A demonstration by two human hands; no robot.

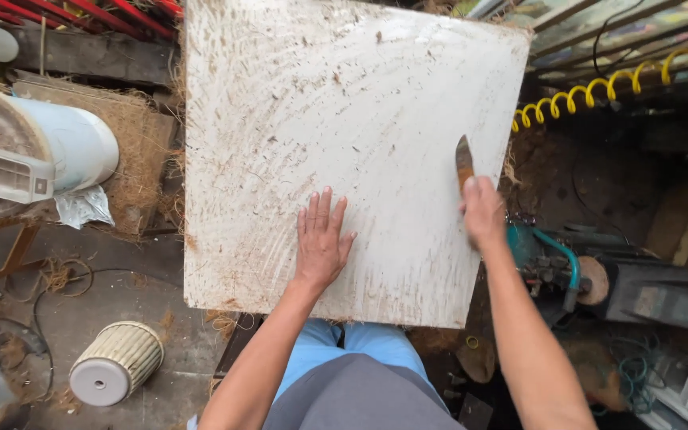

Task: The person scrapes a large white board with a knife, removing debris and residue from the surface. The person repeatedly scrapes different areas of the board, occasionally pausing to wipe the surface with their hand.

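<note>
A large, square, off-white board (pixel 344 151), scuffed and flecked with brown fibre, lies flat in front of the person, over their lap, and fills the middle of the head view. The left hand (pixel 322 239) lies open on it, palm down with the fingers spread and pointing away from the body, pressing the board's near half slightly left of centre.

The right hand (pixel 483 211) is closed around the handle of a short, rust-brown bladed tool (pixel 463 162) at the board's right edge. The tool is in that hand, well apart from the left hand, so the right hand is the nearer one by far. Its long axis runs almost straight away from the person, roughly parallel to the board's right edge, with the pointed tip directed away from the body and leaning very slightly toward the board. The blade appears to rest against or just over that edge; whether it touches cannot be told.

Beyond the right edge sit a yellow coiled hose (pixel 599 86) and a teal machine part (pixel 547 255). A ribbed cream cylinder (pixel 117 362) lies on the floor at the lower left.
</note>
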